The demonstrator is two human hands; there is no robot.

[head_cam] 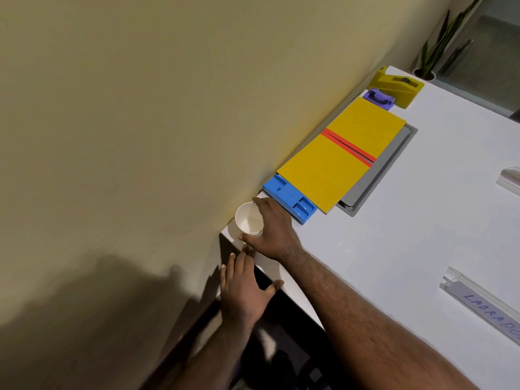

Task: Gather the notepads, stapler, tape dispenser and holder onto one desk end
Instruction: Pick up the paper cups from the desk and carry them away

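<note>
1. The right hand (271, 229) is wrapped around a small white cup (249, 219), thumb on one side and fingers on the other.
2. The cup stands at the corner of the white desk (408, 235), close to the wall (140, 108).
3. The left hand (243, 291) is open and flat, holding nothing, at the desk's edge just below the cup.
4. Beside the cup lie a blue stapler (289, 198), then two yellow notepads (342, 153), a purple thing (378, 98) and a yellow tape dispenser (396, 85).

Lighting: dim, warm, indoor. Heavy soft shadow on the wall (98, 319) at lower left. White desk (408, 220) evenly lit, no glare. Wide-angle bending at edges; slight overall softness, nameplate (489, 308) lettering blurred.
</note>
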